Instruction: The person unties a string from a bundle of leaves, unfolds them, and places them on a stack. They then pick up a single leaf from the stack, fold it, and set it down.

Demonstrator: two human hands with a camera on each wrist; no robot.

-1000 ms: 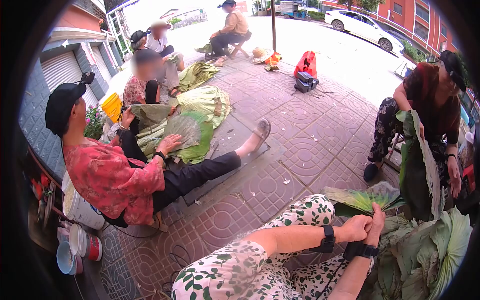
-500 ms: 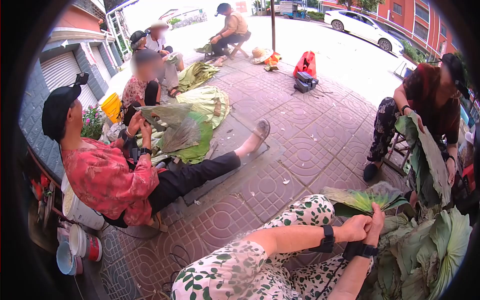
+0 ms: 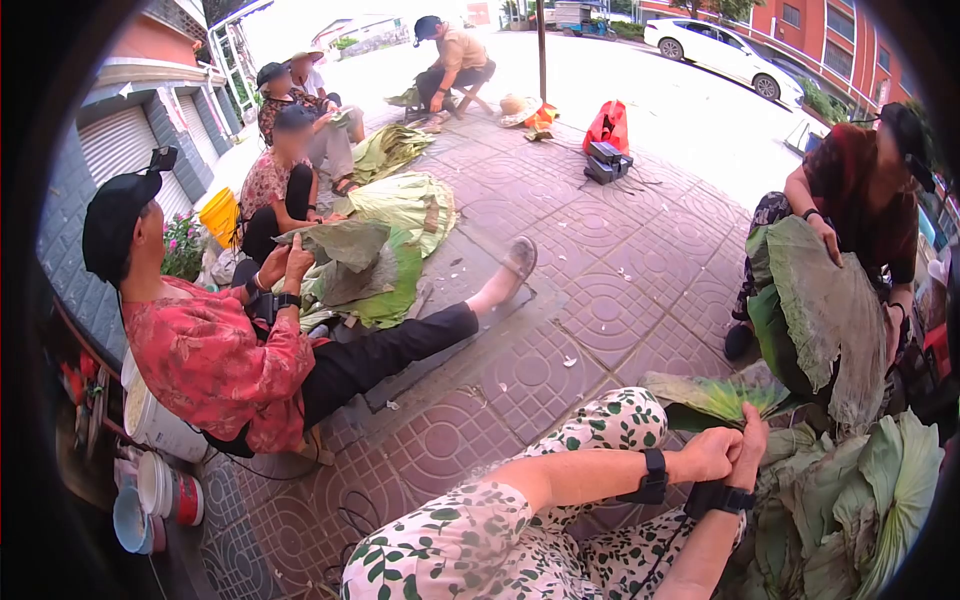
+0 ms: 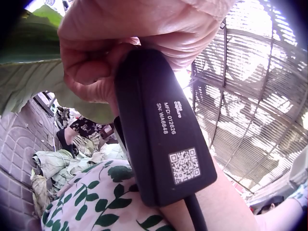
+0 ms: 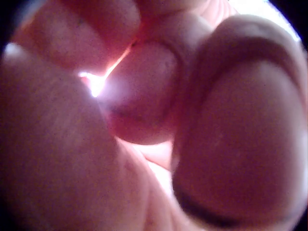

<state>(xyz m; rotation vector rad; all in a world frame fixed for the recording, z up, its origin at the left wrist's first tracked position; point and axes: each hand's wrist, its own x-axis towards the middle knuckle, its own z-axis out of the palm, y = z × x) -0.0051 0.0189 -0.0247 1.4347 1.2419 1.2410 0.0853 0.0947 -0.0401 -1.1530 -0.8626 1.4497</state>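
Big leaf [image 3: 825,310]: now spread wider, toward 9 o'clock, by the person [image 3: 870,200] at 1 o'clock.
Green leaf [image 3: 735,393]: at 12 o'clock from both hands; its long way runs 9 to 3.
Right hand [image 3: 752,443]: nearer to it, pinches its low edge.
Left hand [image 3: 711,455]: bunched against right hand; can't tell what it holds.

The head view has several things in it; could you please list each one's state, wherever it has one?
Right hand: grips the near leaf.
Left hand: curled, any contents hidden.
Near leaf: fanned out.
Leaf pile: heaped, crumpled.
Grey leaf: held, drooping.
White car: visible doors shut.
Near shutter: down where visible.
Straw hat: on the ground.
Red bag: standing.
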